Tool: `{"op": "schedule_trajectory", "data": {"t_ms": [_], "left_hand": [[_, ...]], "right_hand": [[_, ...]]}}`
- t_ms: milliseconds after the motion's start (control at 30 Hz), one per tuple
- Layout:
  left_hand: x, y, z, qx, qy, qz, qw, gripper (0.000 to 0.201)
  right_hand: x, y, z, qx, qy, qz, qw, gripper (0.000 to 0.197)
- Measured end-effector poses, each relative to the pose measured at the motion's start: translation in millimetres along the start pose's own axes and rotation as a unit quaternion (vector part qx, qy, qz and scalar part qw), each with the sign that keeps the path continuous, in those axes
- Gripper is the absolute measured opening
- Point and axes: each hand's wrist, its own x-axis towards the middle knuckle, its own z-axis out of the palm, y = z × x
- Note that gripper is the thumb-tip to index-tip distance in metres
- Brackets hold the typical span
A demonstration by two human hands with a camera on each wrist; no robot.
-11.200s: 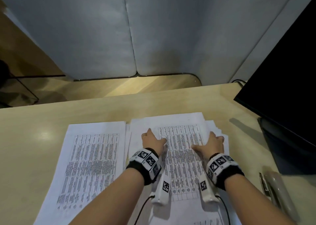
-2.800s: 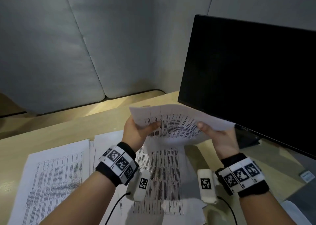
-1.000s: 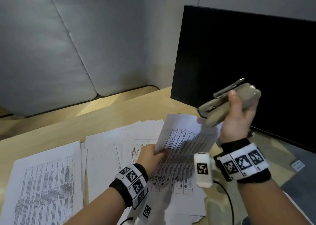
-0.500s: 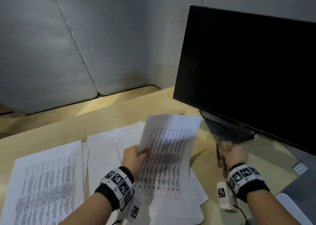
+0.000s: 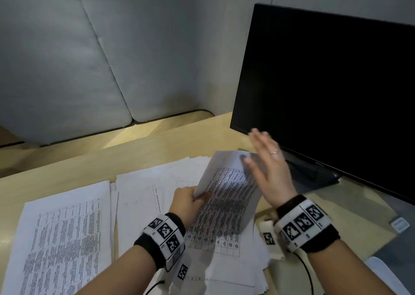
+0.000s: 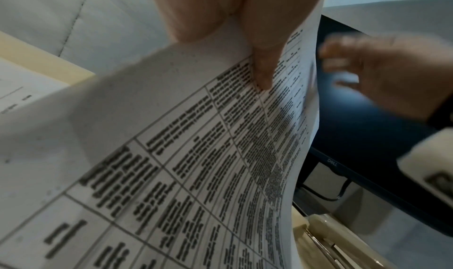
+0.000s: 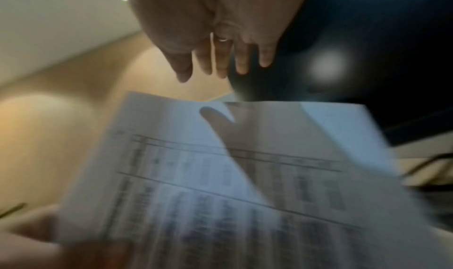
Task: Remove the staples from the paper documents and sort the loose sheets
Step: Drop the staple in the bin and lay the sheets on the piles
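My left hand [image 5: 195, 197] pinches a printed sheet [image 5: 229, 193] by its left edge and holds it tilted up above the middle pile [image 5: 143, 196]; the thumb [image 6: 262, 73] lies on the printed side. My right hand [image 5: 260, 153] is open and empty, its fingers [image 7: 220, 60] straight, hovering over the sheet's far right corner just in front of the monitor's lower edge. A beige stapler [image 6: 326, 240] lies on the desk under the sheet's right edge. No staple can be made out.
A second pile of printed sheets [image 5: 62, 238] lies at the left of the wooden desk [image 5: 157, 151]. A black monitor [image 5: 325, 92] on its stand fills the right side. A small white object [image 5: 399, 224] sits at the right, and grey padded panels stand behind.
One second ago my right hand held the stapler up; it then lowered it beside the monitor stand, and now it is raised, empty and open, over the sheet. My left hand keeps holding the sheet.
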Motion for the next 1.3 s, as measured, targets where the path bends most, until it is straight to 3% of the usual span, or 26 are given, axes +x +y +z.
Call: {"op": "schedule_trajectory", "data": {"t_ms": [67, 133, 267, 467, 533, 633, 667, 733, 767, 800, 833, 867, 900, 1000, 1200, 1267, 1300], "left_hand": [[0, 2, 1, -0.002, -0.001, 0.005, 1.0, 0.038], [-1, 2, 0, -0.011, 0.005, 0.004, 1.0, 0.039], [-2, -4, -4, 0.0, 0.023, 0.007, 1.0, 0.038], [0, -6, -4, -0.014, 0.013, 0.007, 1.0, 0.037], [0, -4, -4, -0.026, 0.003, 0.016, 1.0, 0.028], [2, -1, -14, -0.073, 0.017, 0.023, 0.997, 0.014], [3, 0, -18, -0.089, 0.03, 0.025, 0.995, 0.015], [5, 6, -28, -0.133, 0.057, 0.039, 0.989, 0.009], [4, 12, -32, -0.159, 0.068, 0.053, 0.984, 0.007], [4, 19, -35, -0.181, 0.078, 0.07, 0.978, 0.011], [3, 26, -38, -0.205, 0.086, 0.089, 0.971, 0.014], [4, 31, -41, -0.221, 0.094, 0.11, 0.964, 0.016], [3, 35, -43, -0.23, 0.101, 0.132, 0.959, 0.017], [3, 37, -45, -0.246, 0.11, 0.17, 0.948, 0.02], [9, 16, -23, -0.174, 0.076, 0.089, 0.978, 0.025], [14, 17, -21, -0.169, 0.084, 0.07, 0.98, 0.02], [16, 19, -22, -0.161, 0.089, 0.069, 0.981, 0.016]], "right_hand": [[6, -16, 10, 0.037, 0.01, -0.108, 0.993, 0.039], [7, -18, 17, 0.079, 0.051, -0.138, 0.986, 0.025], [4, -17, 24, 0.144, 0.069, -0.135, 0.978, 0.008], [4, -21, 20, 0.135, 0.056, -0.066, 0.987, 0.012], [5, -17, 19, 0.061, 0.064, -0.026, 0.996, 0.033], [3, 5, 14, -0.068, 0.071, 0.183, 0.978, 0.082], [1, 14, 10, -0.028, 0.067, 0.262, 0.962, 0.097], [-4, 28, 5, 0.213, 0.059, 0.348, 0.911, 0.115], [-6, 32, 3, 0.34, 0.043, 0.353, 0.871, 0.112], [-7, 34, 2, 0.403, 0.02, 0.346, 0.847, 0.096], [-7, 30, -2, 0.411, 0.003, 0.328, 0.851, 0.065], [-5, 23, -7, 0.386, -0.007, 0.296, 0.874, 0.032], [-5, 15, -11, 0.368, -0.012, 0.265, 0.891, 0.012], [-8, 10, -19, 0.381, 0.001, 0.219, 0.898, 0.018], [-26, 15, -2, 0.36, -0.035, 0.289, 0.886, 0.016], [-28, 30, -1, 0.281, -0.032, 0.328, 0.901, 0.02], [-29, 45, 0, 0.169, -0.038, 0.35, 0.92, 0.025]]}}
